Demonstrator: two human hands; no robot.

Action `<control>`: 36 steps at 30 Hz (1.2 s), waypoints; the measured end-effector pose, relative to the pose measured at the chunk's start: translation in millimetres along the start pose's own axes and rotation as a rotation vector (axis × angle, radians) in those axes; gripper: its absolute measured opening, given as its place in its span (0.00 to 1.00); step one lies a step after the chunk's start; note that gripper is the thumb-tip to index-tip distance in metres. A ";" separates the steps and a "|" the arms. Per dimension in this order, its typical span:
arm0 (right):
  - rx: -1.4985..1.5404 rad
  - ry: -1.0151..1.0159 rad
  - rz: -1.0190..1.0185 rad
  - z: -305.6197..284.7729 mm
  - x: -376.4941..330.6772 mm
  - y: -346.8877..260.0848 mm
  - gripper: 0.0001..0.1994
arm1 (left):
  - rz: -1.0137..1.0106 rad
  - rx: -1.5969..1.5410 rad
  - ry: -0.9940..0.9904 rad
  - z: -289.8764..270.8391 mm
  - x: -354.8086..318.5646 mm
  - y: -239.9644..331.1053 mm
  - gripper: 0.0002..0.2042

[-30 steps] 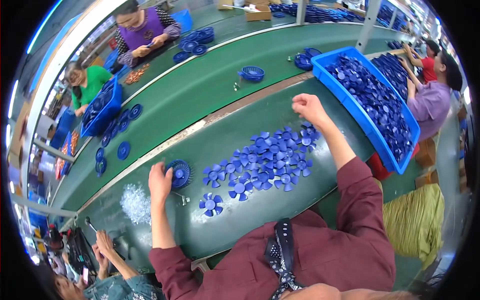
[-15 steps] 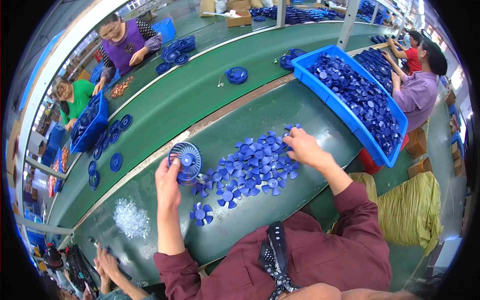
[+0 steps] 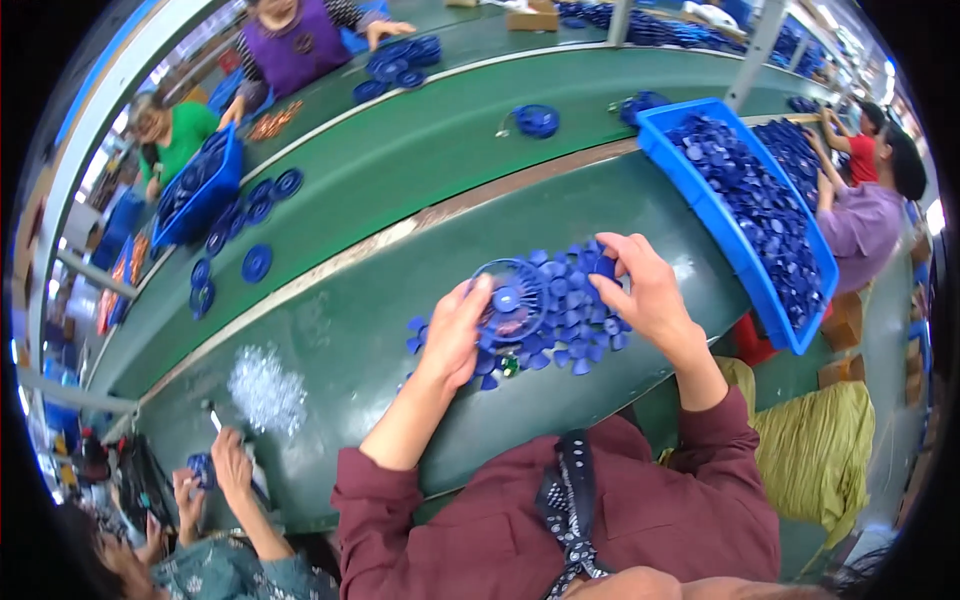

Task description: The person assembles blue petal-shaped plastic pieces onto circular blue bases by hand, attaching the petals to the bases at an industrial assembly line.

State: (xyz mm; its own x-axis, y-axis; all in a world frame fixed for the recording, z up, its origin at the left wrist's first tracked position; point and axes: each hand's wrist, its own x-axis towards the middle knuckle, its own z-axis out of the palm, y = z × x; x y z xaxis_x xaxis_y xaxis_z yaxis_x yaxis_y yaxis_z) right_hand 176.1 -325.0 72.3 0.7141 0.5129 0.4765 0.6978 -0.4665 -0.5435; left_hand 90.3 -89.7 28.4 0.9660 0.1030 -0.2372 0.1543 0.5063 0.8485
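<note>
My left hand (image 3: 456,335) is closed on a round blue fan housing (image 3: 508,300) with a ribbed guard and a central hub, held up over a heap of blue fan blades (image 3: 572,320) on the green worktable. A small green circuit board (image 3: 510,366) shows just below the housing. To the right, my right hand (image 3: 652,295) pinches a single blue fan blade (image 3: 604,268) between thumb and fingers, apart from the housing. Part of the heap is hidden behind the housing and my left hand.
A blue crate (image 3: 655,140) full of fan blades stands at the right end of the table. Clear small plastic pieces (image 3: 266,390) lie in a pile at left. Beyond runs a green conveyor belt (image 3: 400,165) with blue fan parts. Co-workers' hands (image 3: 232,465) are busy at lower left.
My left hand has carried the fan housing right, over the heap. My right hand has lifted a blade from the heap's far right edge. The camera view has shifted too.
</note>
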 end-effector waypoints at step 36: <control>0.969 -0.241 0.669 98.4 111.8 80.7 0.15 | 0.443 0.844 0.257 -34.0 -7.3 13.1 0.30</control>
State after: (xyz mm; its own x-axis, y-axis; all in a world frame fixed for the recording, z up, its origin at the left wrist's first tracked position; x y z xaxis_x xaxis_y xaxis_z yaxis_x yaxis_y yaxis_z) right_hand 306.7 -234.4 13.7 0.8175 0.5460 -0.1833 -0.2132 -0.0087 -0.9770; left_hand 78.2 -54.6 25.2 0.9130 0.3696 0.1727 -0.0163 -0.3901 0.9206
